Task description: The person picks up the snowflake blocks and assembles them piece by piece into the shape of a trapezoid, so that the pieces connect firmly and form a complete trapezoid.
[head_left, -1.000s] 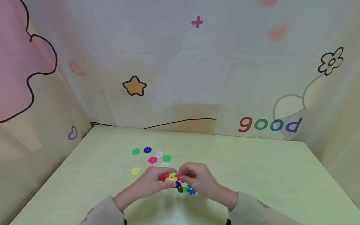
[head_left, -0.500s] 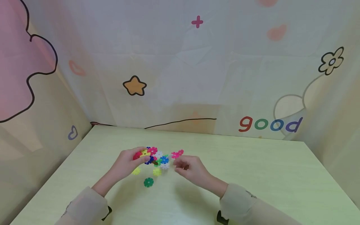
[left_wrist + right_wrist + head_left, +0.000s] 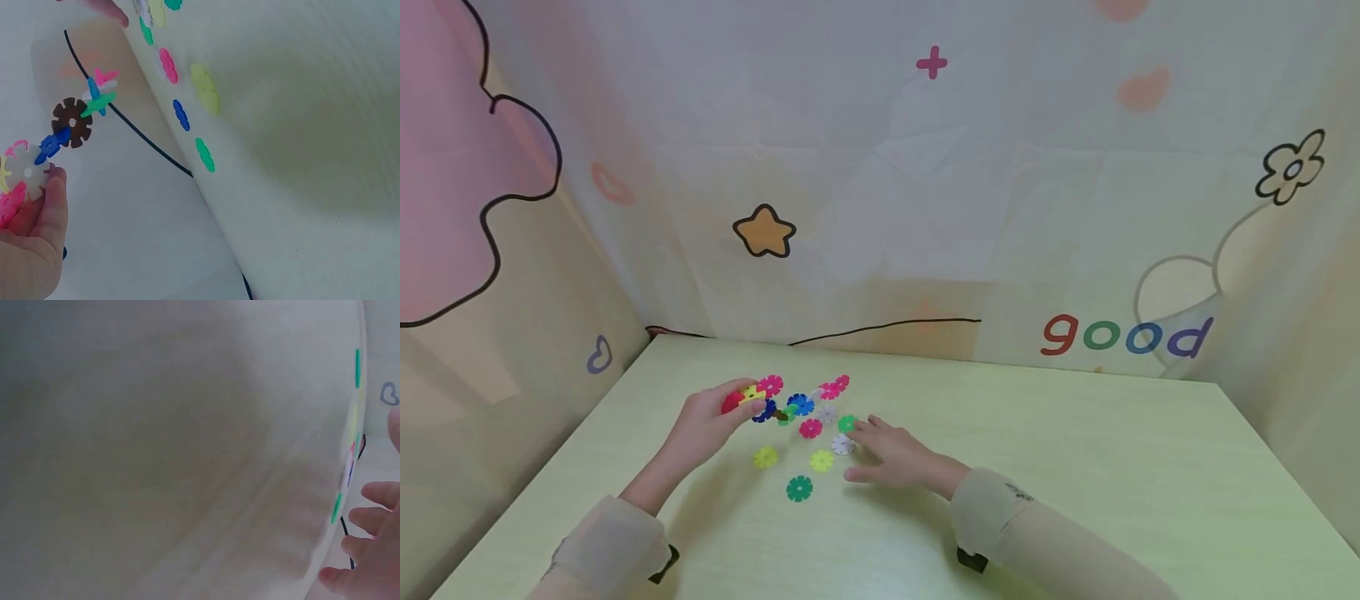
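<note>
My left hand (image 3: 700, 425) holds one end of a chain of interlocked plastic snowflake discs (image 3: 801, 405), raised above the table at the left. Pink, yellow and dark blue discs sit by the fingertips; the left wrist view shows a white disc (image 3: 27, 171) pinched there and a brown disc (image 3: 72, 122) farther along. Pink discs (image 3: 831, 390) form the far end. My right hand (image 3: 895, 458) is apart from the chain, fingers spread and holding nothing. It hovers low beside a loose green disc (image 3: 847, 424) and a white disc (image 3: 842, 445); whether it touches them is unclear.
Loose discs lie mid-table: a pink one (image 3: 810, 428), two yellow ones (image 3: 765, 457) and a dark green one (image 3: 799, 488). Blue (image 3: 180, 115) and green (image 3: 204, 154) ones show in the left wrist view. A printed cloth (image 3: 880, 208) stands behind the pale table (image 3: 1075, 467).
Both hands were together at the chain, the right fingers at its pink discs. The left hand has carried the chain left and away; the right hand has let go and spread its fingers.
</note>
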Action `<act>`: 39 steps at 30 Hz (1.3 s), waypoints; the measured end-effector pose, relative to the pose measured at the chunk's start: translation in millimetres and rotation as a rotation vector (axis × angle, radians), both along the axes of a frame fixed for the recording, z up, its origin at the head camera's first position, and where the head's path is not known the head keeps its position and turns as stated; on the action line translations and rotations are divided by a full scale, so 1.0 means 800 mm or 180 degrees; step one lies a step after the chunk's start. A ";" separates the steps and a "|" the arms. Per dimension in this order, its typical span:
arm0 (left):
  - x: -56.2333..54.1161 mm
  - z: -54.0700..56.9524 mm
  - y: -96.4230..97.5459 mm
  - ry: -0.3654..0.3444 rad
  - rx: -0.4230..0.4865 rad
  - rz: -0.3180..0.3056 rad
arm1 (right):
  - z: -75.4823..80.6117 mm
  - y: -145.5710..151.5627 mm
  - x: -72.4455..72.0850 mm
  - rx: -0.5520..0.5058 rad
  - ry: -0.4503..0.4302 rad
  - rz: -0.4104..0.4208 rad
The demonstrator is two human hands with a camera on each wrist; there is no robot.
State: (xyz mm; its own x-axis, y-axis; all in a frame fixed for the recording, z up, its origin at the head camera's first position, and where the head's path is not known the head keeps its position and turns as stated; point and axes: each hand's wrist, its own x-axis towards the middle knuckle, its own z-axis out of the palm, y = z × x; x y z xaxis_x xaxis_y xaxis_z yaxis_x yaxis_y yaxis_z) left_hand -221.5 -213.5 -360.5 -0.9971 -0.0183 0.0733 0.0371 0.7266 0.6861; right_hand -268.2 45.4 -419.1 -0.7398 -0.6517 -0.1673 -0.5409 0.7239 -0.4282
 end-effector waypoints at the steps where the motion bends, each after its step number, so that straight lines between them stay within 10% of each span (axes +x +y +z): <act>1: 0.000 0.000 0.000 -0.0010 0.0011 -0.0004 | -0.001 -0.001 -0.001 0.0056 0.0000 -0.0003; 39: 0.007 -0.004 0.034 -0.0047 0.0069 -0.0441 | 0.003 0.057 -0.037 -0.0131 -0.0206 -0.0329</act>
State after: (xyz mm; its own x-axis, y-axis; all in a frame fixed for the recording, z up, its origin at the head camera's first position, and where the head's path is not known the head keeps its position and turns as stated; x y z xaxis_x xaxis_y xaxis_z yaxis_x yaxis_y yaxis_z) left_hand -215.6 -186.4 -363.9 -0.9912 0.1182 0.0596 0.1257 0.7002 0.7027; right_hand -297.7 91.1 -416.7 -0.7919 -0.5799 -0.1915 -0.4346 0.7554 -0.4904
